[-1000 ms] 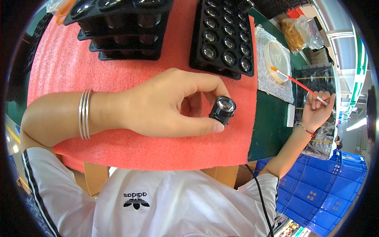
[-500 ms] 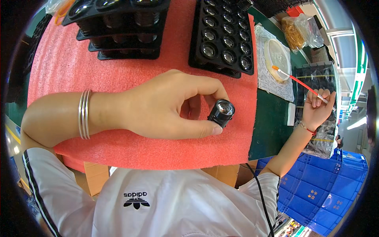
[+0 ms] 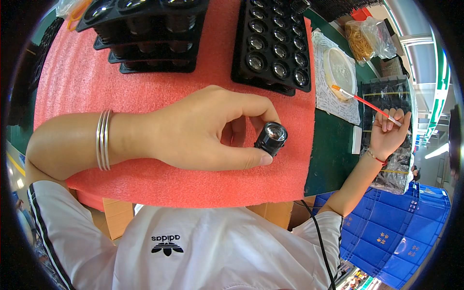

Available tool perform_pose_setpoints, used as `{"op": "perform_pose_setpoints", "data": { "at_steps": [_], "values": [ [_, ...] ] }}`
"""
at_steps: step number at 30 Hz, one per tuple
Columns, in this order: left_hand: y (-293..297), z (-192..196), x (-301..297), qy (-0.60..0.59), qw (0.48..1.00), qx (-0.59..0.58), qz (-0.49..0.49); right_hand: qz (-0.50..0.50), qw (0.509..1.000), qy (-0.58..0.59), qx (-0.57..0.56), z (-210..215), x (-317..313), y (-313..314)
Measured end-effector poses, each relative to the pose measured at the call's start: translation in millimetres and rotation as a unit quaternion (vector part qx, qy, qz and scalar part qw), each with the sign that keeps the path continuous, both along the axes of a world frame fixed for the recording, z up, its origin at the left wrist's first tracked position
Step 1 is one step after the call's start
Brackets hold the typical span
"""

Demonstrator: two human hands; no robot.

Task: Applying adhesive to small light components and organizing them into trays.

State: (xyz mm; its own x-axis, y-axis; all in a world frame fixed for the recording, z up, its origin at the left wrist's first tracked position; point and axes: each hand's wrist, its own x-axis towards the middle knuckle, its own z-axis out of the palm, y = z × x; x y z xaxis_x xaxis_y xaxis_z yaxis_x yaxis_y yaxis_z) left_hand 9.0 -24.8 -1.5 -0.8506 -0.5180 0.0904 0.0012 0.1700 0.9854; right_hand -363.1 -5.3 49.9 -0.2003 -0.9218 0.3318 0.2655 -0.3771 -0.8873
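Between thumb and forefinger, my left hand (image 3: pixel 208 130) pinches a small black cylindrical lens (image 3: pixel 271 137), its glass end tilted upward, over the pink foam sheet (image 3: pixel 193 186). My right hand (image 3: pixel 389 130), out at the right, is closed round the handle end of a red paintbrush (image 3: pixel 369 105). The brush's orange tip is over the near part of a round, shallow pale dish (image 3: pixel 340 67). This dish stands on a printed paper sheet (image 3: pixel 325 99). Whether the bristles touch the dish I cannot tell.
A black tray of lenses (image 3: pixel 268 50) sits at the foam's far right, and stacked black trays (image 3: pixel 154 65) stand far left. A bag of rubber bands (image 3: pixel 360 41) lies behind the dish. Wrapped black trays (image 3: pixel 386 89) are beside my right hand. Blue crates (image 3: pixel 386 232) stand lower right.
The paintbrush tip has shifted slightly down and left near the dish. My left hand and the lens have stayed in place.
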Motion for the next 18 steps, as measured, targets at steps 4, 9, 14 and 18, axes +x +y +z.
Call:
{"op": "perform_pose_setpoints", "data": {
  "at_steps": [4, 9, 14, 18],
  "values": [
    [0.1, 0.9, 0.1, -0.003, 1.000, 0.009, 0.000, -0.006, 1.000, 0.003, -0.001, 0.2, 1.8, 0.0],
    [0.1, 0.4, 0.3, -0.002, 1.000, 0.003, 0.001, -0.007, 1.000, 0.000, 0.003, 0.7, 2.2, 0.2],
    [0.2, -0.8, -0.1, 0.000, 1.000, 0.012, 0.001, -0.004, 1.000, 0.003, 0.003, 0.4, 1.6, 0.2],
    [0.1, 0.4, 0.4, -0.004, 1.000, 0.014, 0.001, 0.000, 1.000, 0.002, 0.005, 0.7, 1.1, 0.3]
  ]
}}
